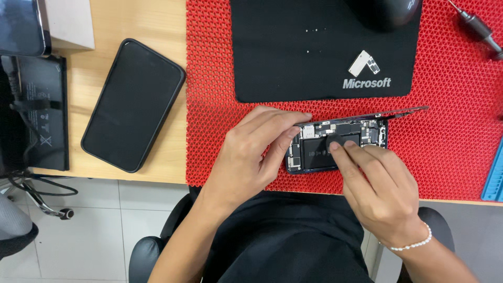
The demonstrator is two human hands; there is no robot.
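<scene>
Your left hand (246,152) has the opened phone (335,147) pinched at its left end, thumb and fingers closed round the frame edge, so the body can't slide on the red mesh mat (450,136). Phone sits flat on that mat, right in front of you, btwn both hands. Keep that clamp low and off the internals; only the frame should take the squeeze.

Your right hand (382,183) has 2 fingers stretched fwd, tips on a small dark round part (335,140) lying over the black battery (319,153). Can't tell if you actually grip that part or just press on it; thumb is hidden under the fingers. Looks like you're seating or lifting it, so go w/ light, even pressure straight down, no sideways drag across the board components just above your fingertips.

The lifted screen panel (377,112) stands on edge just beyond your right fingertips, prob still tethered. Don't bump it w/ your knuckles.

Farther from your left grip, a 2nd dark phone (131,105) lies face up on the wood desk (141,21). Beyond both hands is a black pad (293,52) w/ a few tiny screws (313,31) on it; keep sleeves clear of them. A screwdriver (479,29) lies well off past your right hand.
</scene>
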